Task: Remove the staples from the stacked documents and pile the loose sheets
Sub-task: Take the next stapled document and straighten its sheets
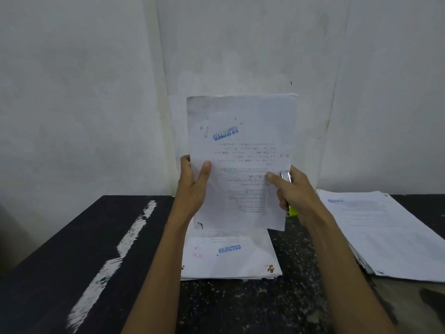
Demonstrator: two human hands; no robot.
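Dark speckled table (72,237), whitish wall (72,80)

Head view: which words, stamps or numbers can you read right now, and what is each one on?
"REJECTED": blue stamp on the top sheet of the centre pile on the table.
"REJECTED", upside down: blue stamp on the held sheets, gripped by the left hand and right hand.
Blue stamp on the right-hand pile: too blurred to read.
Printed body text on all sheets: too small and blurred to read.

table's left half (60,249) bare, paper piles centre (231,259), right (390,237)
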